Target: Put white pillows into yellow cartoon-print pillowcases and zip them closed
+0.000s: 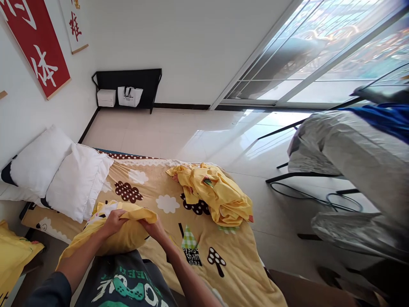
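At the near edge of the bed I hold a yellow pillowcase (pixel 128 238) with a printed pattern, in front of my body. It bulges as if padded inside, but what fills it is hidden. My left hand (pixel 115 221) is closed on its upper edge. My right hand (pixel 154 227) grips the same edge further right, a stretch of fabric running between them; its fingertips are partly covered by cloth. Two white pillows (pixel 79 179) lean at the head of the bed, left of my hands. A crumpled yellow cloth (pixel 217 192) lies toward the bed's far right side.
The bed has a tan patterned sheet (pixel 168 204). Another yellow pillow-like item (pixel 15 256) is at the lower left. Against the far wall stands a black rack (pixel 128 76) with a white bag (pixel 129 97) and a white box (pixel 106 98). Plastic-covered furniture (pixel 351 145) and cables fill the right.
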`<state>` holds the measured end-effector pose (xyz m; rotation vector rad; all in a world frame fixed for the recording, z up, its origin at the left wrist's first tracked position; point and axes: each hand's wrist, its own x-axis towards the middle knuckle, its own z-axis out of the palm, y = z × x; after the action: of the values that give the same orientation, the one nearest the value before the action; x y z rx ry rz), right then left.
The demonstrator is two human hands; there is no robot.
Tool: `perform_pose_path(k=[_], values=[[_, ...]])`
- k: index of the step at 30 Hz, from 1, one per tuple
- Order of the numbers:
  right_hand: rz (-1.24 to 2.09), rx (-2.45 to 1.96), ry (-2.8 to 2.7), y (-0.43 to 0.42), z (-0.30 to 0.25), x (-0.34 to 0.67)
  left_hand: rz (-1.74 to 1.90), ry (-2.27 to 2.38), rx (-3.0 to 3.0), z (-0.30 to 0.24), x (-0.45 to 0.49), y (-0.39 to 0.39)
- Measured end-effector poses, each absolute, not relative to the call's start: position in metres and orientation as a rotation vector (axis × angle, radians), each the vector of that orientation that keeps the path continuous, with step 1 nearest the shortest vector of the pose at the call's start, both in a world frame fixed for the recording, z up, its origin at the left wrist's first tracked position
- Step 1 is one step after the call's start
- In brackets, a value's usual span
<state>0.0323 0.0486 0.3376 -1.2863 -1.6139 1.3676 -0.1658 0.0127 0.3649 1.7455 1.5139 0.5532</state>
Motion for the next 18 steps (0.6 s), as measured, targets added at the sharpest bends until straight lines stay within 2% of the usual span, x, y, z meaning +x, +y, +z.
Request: perform_pose_path(k=[9,18], values=[[1.601,-1.221,-1.525,0.051,0.363,0.041,0.306,1.641,1.716,0.372,-0.161,0.002],[1.294,-1.324,-1.582,0.052,0.4,0.07,0.481,1.648,1.572,0.396,-0.164,0.01]])
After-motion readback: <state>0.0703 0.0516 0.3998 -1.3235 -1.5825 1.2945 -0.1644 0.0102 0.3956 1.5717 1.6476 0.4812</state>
